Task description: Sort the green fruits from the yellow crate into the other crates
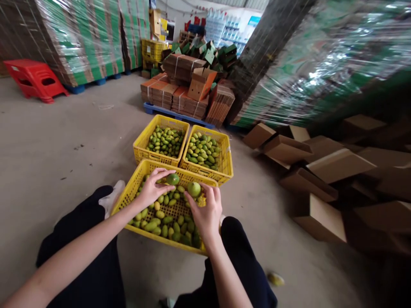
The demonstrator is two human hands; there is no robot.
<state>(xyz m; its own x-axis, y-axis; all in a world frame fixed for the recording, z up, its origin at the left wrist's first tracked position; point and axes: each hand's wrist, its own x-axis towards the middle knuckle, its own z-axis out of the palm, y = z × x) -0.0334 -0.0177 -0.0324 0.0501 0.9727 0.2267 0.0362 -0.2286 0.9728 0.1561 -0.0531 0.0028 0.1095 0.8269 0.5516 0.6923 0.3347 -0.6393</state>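
Warehouse concrete floor (64, 141), open at left, boxes (324, 171) crowding right; my left hand (150, 188) and right hand (207, 211) each grip a mango (172, 179) over the near crate (135, 188).

One head-worn camera looks forward and down; close over a yellow crate (135, 194) between the knees.

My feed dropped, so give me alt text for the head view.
Each hand holds a green fruit, left hand and right hand, over the near crate of small green fruit. Two more yellow crates sit beyond on the floor.
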